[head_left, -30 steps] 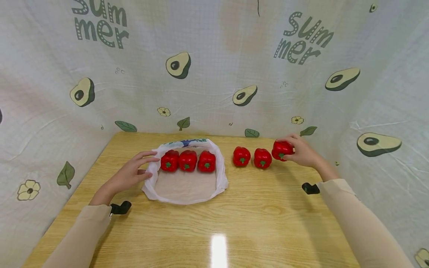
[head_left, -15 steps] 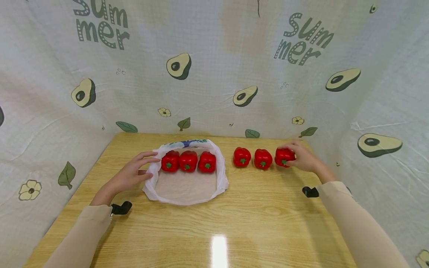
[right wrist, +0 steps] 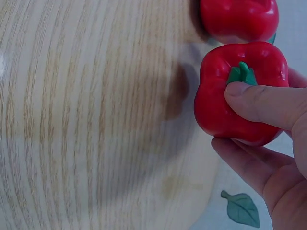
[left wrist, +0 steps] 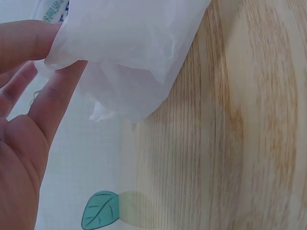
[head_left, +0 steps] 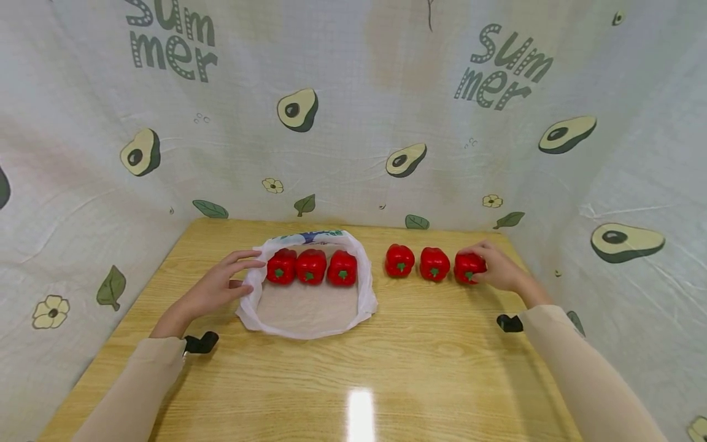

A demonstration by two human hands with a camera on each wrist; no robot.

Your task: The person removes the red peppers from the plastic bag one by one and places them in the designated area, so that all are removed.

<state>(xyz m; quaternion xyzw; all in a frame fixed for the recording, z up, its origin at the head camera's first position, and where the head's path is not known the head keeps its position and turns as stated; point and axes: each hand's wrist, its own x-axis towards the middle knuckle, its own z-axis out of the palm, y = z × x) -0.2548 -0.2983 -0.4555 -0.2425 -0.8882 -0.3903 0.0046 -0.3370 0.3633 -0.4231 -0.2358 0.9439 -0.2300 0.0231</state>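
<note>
My left hand holds the left rim of a white plastic bag, its mouth spread wide on the table. In the left wrist view the thumb and fingers meet the thin plastic. Three red bell peppers with green stems sit in a row inside, the middle bell pepper among them. At the right, my right hand grips another red bell pepper, thumb across its stem side and fingers round the other side. It is at the right end of a row with two more red bell peppers.
The wooden table runs back to a hanging cloth printed with avocados and leaves, which also encloses both sides. Another bell pepper stands between the bag and the rest of the right-hand row.
My right hand has lowered the bell pepper a little toward the table and slightly rightward, level with the two beside it. The left hand has stayed at the bag.
</note>
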